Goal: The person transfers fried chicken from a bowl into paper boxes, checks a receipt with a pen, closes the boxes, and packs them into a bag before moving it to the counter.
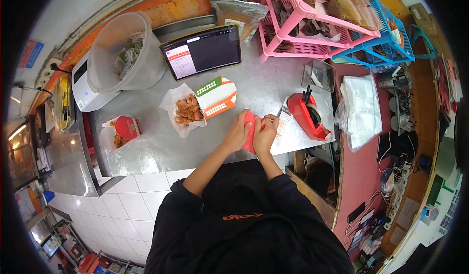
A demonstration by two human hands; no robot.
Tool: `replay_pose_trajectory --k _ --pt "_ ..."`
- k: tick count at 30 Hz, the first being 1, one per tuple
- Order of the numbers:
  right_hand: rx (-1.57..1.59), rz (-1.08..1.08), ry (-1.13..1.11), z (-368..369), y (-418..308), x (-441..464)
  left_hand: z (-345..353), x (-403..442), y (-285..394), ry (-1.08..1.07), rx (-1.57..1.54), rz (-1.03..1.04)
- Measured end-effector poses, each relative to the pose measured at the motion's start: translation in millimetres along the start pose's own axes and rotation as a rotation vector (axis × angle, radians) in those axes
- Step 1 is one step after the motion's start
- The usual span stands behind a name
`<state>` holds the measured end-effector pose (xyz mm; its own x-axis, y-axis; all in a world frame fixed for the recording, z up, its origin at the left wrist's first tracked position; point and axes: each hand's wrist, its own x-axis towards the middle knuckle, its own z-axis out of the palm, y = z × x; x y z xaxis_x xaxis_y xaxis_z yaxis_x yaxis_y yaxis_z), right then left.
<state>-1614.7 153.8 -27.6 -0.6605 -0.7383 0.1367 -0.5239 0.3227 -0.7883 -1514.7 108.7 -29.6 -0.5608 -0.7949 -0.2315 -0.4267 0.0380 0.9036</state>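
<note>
Both hands are together at the front edge of the metal counter (132,158). My left hand (238,131) is closed on a red item (249,133), which looks like folded paper or a packet. My right hand (265,133) grips the same item from the other side. Just up and left of them stands an open white, green and orange box (215,97). Beside that box, glazed brown food pieces (188,110) lie on white paper. To the right of my hands are a printed paper (283,125) and a red tape dispenser (308,117).
A tablet (201,51) stands behind the box. At the left are a large clear tub (151,54) of packets, a white device (83,86) and a red food box (128,127). Pink (317,20) and blue (391,47) racks stand back right, near white plastic bags (360,110).
</note>
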Motion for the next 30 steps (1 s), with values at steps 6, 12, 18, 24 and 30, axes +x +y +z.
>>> replay_pose_trajectory --k 6,12,18,24,30 --pt "0.015 -0.205 -0.102 -14 -4 -5 11 1 -6 0.143 -0.058 -0.047" --pt "-0.099 -0.440 -0.317 -46 0 -23 -58 -49 -19 0.295 0.052 -0.129" --pt "-0.376 -0.626 -0.574 -34 -3 -35 -151 -138 -27 1.194 0.075 -0.030" --pt "-0.277 -0.335 -0.080 17 -15 -44 -199 -190 -136 1.665 -0.313 -0.194" --pt "-0.420 0.017 0.318 -82 36 20 -247 -167 -161 1.465 -0.542 -0.307"
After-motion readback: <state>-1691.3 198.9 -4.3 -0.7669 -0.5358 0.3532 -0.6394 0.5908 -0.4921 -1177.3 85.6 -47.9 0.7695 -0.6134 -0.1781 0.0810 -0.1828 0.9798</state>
